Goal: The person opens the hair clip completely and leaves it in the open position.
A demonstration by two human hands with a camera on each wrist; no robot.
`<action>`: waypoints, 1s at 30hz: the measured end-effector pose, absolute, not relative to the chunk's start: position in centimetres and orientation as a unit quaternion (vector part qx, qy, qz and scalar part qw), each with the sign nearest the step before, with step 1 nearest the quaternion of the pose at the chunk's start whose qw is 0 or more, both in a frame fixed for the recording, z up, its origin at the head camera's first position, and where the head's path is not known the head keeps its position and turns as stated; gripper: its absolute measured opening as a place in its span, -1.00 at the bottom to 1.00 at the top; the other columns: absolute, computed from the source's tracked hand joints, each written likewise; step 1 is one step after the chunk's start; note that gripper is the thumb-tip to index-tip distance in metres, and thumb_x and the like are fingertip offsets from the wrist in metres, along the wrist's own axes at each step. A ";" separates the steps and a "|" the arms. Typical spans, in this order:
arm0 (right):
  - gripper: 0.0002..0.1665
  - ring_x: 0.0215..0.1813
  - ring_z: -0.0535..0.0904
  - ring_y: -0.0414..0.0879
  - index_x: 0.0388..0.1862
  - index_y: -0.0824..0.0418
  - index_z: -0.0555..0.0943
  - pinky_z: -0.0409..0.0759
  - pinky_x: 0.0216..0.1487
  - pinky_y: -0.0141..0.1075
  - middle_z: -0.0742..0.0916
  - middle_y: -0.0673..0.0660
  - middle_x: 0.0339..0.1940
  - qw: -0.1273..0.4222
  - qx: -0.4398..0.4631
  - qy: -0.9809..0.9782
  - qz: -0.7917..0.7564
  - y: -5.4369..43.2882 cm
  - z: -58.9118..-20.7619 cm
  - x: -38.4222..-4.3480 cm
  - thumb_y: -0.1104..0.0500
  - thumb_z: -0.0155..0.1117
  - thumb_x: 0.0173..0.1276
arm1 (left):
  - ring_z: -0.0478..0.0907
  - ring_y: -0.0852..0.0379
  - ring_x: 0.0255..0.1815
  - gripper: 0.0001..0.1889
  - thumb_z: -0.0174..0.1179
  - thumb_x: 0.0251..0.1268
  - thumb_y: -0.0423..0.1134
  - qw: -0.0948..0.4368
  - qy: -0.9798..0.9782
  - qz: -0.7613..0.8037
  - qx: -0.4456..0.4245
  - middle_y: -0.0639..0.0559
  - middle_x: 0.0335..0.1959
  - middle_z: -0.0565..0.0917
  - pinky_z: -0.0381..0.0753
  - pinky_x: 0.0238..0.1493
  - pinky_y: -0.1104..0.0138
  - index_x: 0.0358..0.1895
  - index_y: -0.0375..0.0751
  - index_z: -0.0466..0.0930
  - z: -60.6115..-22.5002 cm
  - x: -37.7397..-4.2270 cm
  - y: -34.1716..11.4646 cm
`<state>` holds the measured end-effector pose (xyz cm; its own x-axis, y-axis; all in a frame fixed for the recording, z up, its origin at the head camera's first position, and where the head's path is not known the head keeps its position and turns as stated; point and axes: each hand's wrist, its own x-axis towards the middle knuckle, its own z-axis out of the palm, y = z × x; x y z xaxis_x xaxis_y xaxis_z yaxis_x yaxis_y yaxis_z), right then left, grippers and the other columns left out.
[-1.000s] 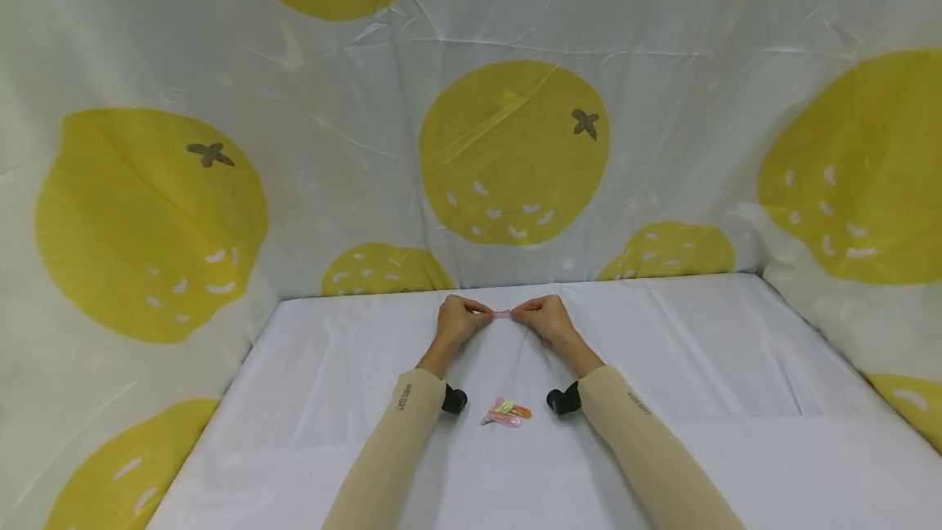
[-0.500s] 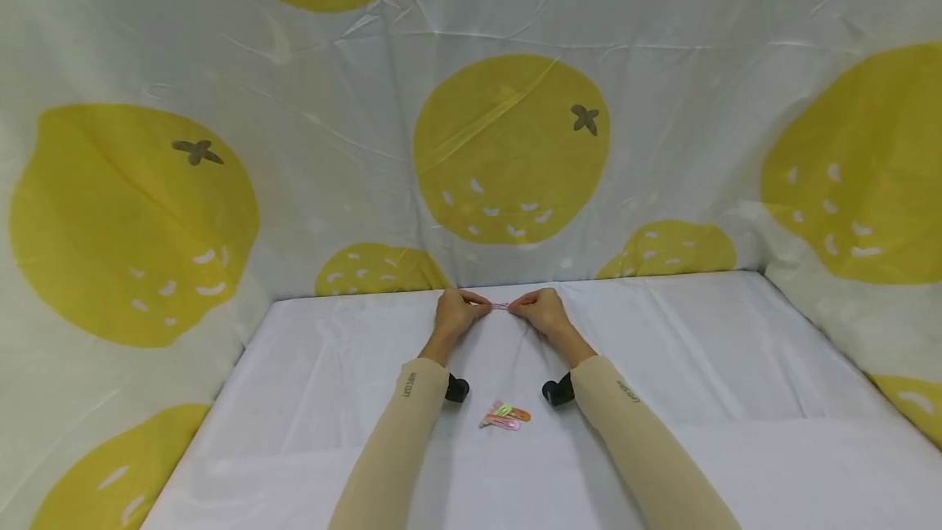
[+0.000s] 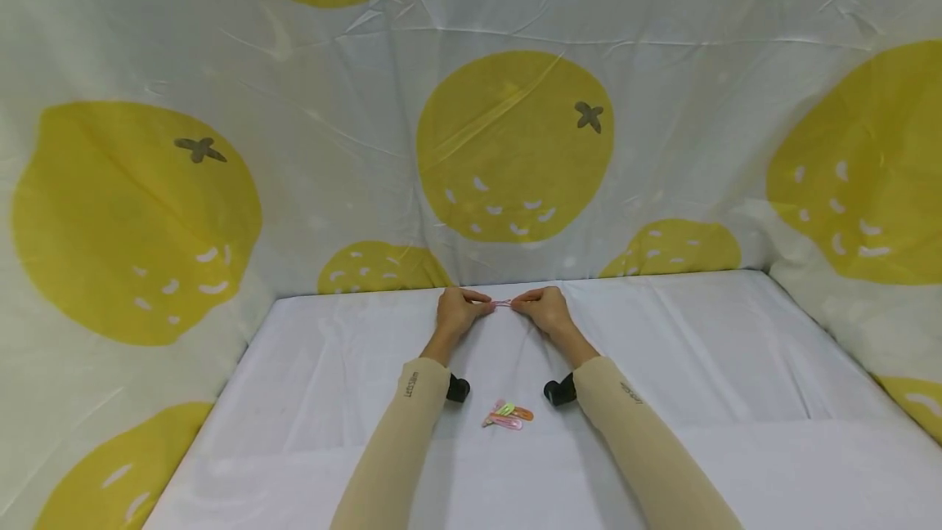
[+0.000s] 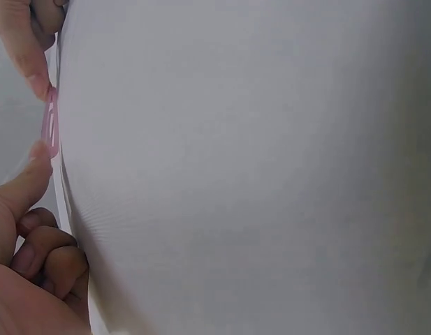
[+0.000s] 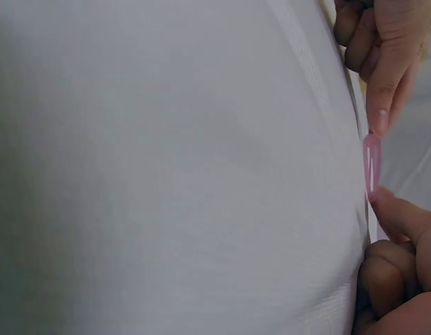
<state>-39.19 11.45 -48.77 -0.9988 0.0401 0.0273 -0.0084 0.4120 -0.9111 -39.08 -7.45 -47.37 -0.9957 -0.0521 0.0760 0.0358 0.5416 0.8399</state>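
Note:
A pink snap hair clip (image 3: pixel 503 303) is held by its two ends near the far edge of the white-covered table. My left hand (image 3: pixel 458 311) pinches one end between thumb and fingertips, the remaining fingers curled in. The opposite end is pinched by my right hand (image 3: pixel 546 309) in the same way. Seen from the left wrist, the hair clip (image 4: pixel 52 125) shows a slot along its middle. In the right wrist view the hair clip (image 5: pixel 371 164) runs between the two thumbs. The fingertips cover both its ends.
Nearer my body, between the forearms, lies a small pile of hair clips (image 3: pixel 506 416) in pink, orange and yellow-green. A black wrist camera (image 3: pixel 458 388) sits on each wrist. Behind the table (image 3: pixel 706 358) hangs a white curtain (image 3: pixel 353 137) with yellow lemons.
Both hands, with the pink hair clip between them, have shifted slightly toward the table's far edge. The head view has moved a little. Both hands keep their pinch; the pile lies as before.

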 end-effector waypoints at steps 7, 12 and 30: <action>-0.76 -0.01 0.61 -0.07 -0.12 0.20 0.85 0.50 -0.11 -0.38 0.84 0.16 -0.01 -0.017 -0.009 -0.830 0.557 12.8 -48.0 -38.3 0.07 0.48 0.36 | 0.43 0.19 -0.39 -0.84 0.55 0.15 -0.24 0.054 -0.860 -0.507 0.001 -0.14 -0.23 0.84 0.36 -0.39 0.41 -0.24 -0.22 0.88 -46.7 -37.9 -8.5; -0.68 -0.48 0.34 -0.21 -0.01 0.06 0.84 0.33 -0.40 -0.40 0.69 -0.15 -0.43 -0.063 -0.019 -0.817 0.572 14.0 -46.9 -36.6 -0.04 0.50 0.35 | 0.34 0.18 -0.38 -0.85 0.52 0.19 -0.28 0.036 -0.830 -0.555 -0.029 -0.12 -0.33 0.80 0.29 -0.41 0.39 -0.22 -0.26 0.87 -45.8 -36.4 -9.5; -0.44 -0.65 0.08 -0.25 0.22 0.25 0.71 0.08 -0.60 -0.41 0.29 -0.15 -0.69 -0.157 -0.005 -0.745 0.649 15.7 -46.2 -26.8 -0.02 0.50 0.34 | 0.38 0.16 -0.36 -0.87 0.56 0.13 -0.24 0.005 -0.839 -0.542 -0.059 0.06 -0.47 0.74 0.30 -0.40 0.41 -0.26 -0.16 0.89 -44.5 -28.4 -11.3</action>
<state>-26.75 15.71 -46.22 -0.9510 -0.1952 -0.2400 0.2110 0.1579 -0.9647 -28.44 -11.25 -44.51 -0.9931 0.0930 0.0719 0.1038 0.4064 0.9078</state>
